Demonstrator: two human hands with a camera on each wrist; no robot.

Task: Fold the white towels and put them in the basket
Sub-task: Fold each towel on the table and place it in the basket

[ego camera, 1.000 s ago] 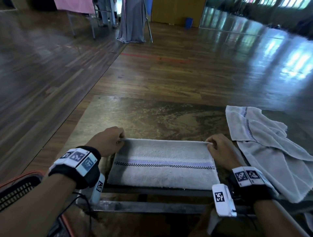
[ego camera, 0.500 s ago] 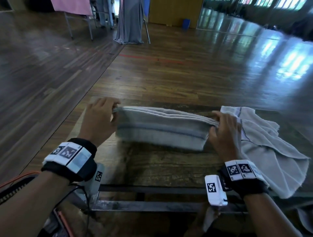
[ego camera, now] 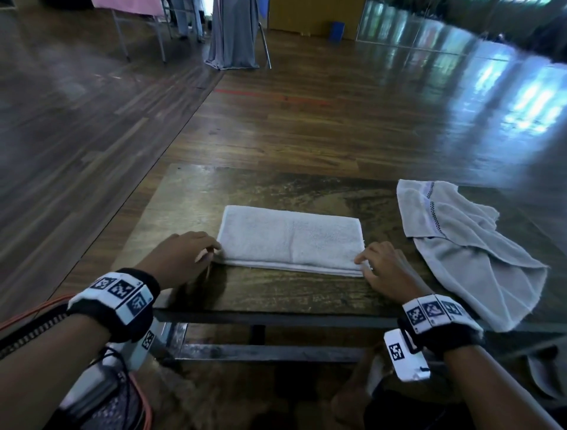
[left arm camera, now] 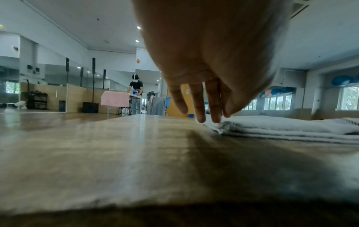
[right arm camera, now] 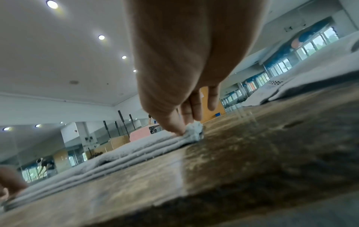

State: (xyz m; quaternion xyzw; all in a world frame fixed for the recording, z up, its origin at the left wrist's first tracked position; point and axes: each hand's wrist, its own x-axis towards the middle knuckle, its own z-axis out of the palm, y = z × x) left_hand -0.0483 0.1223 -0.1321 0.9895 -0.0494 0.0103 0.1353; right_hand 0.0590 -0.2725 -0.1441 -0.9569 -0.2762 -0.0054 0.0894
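Observation:
A white towel [ego camera: 290, 239], folded into a flat rectangle of several layers, lies in the middle of the wooden table [ego camera: 276, 294]. My left hand [ego camera: 211, 250] is at its near left corner; in the left wrist view the straight fingers [left arm camera: 214, 107] rest on that corner [left arm camera: 223, 125]. My right hand [ego camera: 363, 261] is at the near right corner, where thumb and fingers pinch the bunched corner [right arm camera: 195, 130]. A second white towel [ego camera: 466, 245] with a checked stripe lies crumpled and unfolded at the table's right. The dark mesh basket [ego camera: 27, 334] shows only partly at the lower left.
An orange cable [ego camera: 33, 310] runs by the basket. The table's metal frame [ego camera: 260, 353] sits below its near edge. Far off on the wooden floor stand a pink-covered table [ego camera: 132, 3] and a grey drape [ego camera: 233, 33]. A person [left arm camera: 136, 92] works there.
The towel was lifted off the near edge, folded over away from me and laid flat in the table's middle. Its checked stripe is now hidden. Both hands have come to its near corners.

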